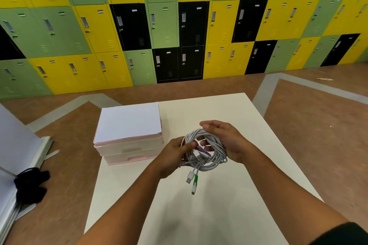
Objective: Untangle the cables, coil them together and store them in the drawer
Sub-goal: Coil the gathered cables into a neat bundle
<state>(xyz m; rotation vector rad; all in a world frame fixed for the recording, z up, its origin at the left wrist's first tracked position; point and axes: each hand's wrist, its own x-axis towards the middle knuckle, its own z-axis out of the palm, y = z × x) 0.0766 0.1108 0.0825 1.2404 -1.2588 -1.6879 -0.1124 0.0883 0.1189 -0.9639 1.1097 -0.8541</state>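
Observation:
A coil of white cables hangs above the white table, between both my hands. My left hand pinches the coil's left side with thumb and fingers. My right hand curls over the coil's right and far side. Several plug ends, one with a green sleeve and one purple, dangle from the bundle's lower middle. The pink and clear drawer unit stands at the table's left, its two drawers closed, just left of my left hand.
White paper sheets lie on top of the drawer unit. Brown floor surrounds the table. White boards and a black cloth lie on the floor at left. A wall of yellow, green and black lockers stands behind.

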